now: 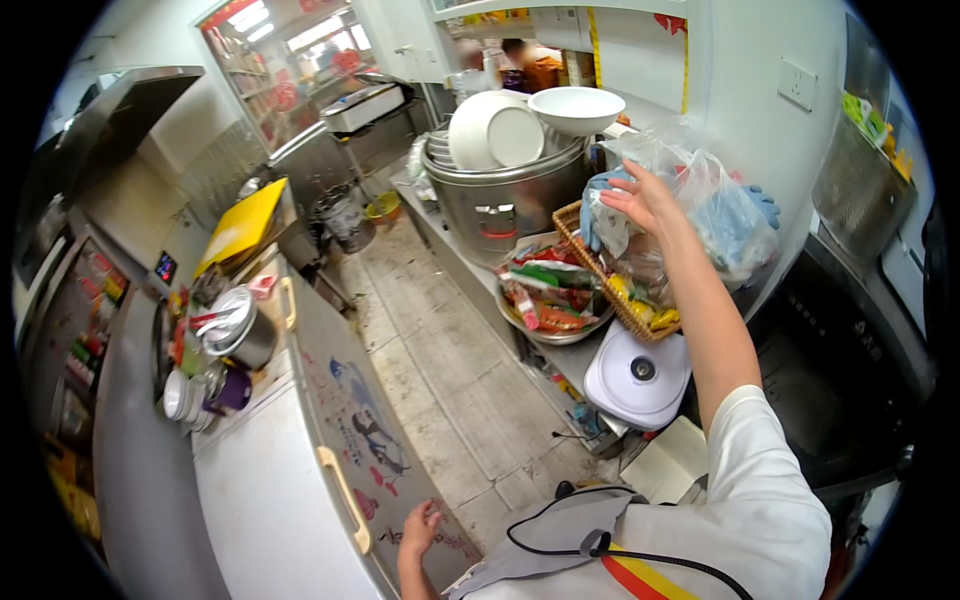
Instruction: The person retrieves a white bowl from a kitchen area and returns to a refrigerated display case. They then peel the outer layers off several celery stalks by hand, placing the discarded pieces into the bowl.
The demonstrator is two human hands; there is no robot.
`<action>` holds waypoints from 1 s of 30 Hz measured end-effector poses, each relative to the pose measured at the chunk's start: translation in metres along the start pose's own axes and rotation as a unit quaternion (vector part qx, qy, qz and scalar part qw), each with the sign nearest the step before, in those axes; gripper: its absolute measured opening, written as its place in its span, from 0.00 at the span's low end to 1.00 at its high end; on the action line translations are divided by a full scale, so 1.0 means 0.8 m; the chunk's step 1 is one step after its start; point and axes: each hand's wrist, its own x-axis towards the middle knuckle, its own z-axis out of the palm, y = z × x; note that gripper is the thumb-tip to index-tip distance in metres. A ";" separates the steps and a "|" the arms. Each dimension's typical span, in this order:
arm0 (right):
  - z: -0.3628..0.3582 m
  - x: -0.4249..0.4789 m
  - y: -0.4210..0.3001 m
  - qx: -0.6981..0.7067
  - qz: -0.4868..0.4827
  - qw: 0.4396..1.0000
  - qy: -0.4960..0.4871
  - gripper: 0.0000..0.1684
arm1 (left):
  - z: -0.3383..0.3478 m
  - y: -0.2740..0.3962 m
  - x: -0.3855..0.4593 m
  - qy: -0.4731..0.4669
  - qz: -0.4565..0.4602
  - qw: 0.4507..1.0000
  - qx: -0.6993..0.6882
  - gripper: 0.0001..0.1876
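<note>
My right hand [639, 201] reaches out with its fingers apart, holding nothing, in front of blue gloves [594, 214] and a clear plastic bag [694, 161]; whether it touches them cannot be told. More blue glove material [731, 217] shows within the bag. Below that hand, a wicker basket [611, 289] holds yellow packets [637, 309]. Low in the picture, my left hand [421, 529] hangs beside the decorated front of a chest freezer [375, 420], fingers loosely bent and nothing seen in them.
A large steel pot [495, 202] carries white bowls [517, 135]. Next to it are a metal basin [570, 337] of colourful packets and a white lidded appliance [637, 375]. A steel canister [240, 330] stands on the left. Two people [525, 64] appear, blurred, beyond the opening. Tiled floor [450, 367] runs between.
</note>
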 end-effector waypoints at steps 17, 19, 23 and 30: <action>0.059 0.331 0.003 0.032 -0.016 0.972 0.234 0.47 | -0.065 0.101 0.511 -0.244 0.068 0.967 0.035 0.20; 0.059 0.350 0.008 0.051 0.008 0.963 0.264 0.44 | -0.069 0.117 0.548 -0.260 0.082 0.961 0.051 0.20; 0.061 0.371 0.013 0.094 -0.037 0.943 0.316 0.30 | -0.052 0.104 0.610 -0.291 0.082 0.951 0.061 0.19; 0.085 0.163 -0.031 -0.008 -0.159 0.961 0.228 0.28 | 0.000 0.105 0.647 -0.368 0.235 0.884 0.166 0.20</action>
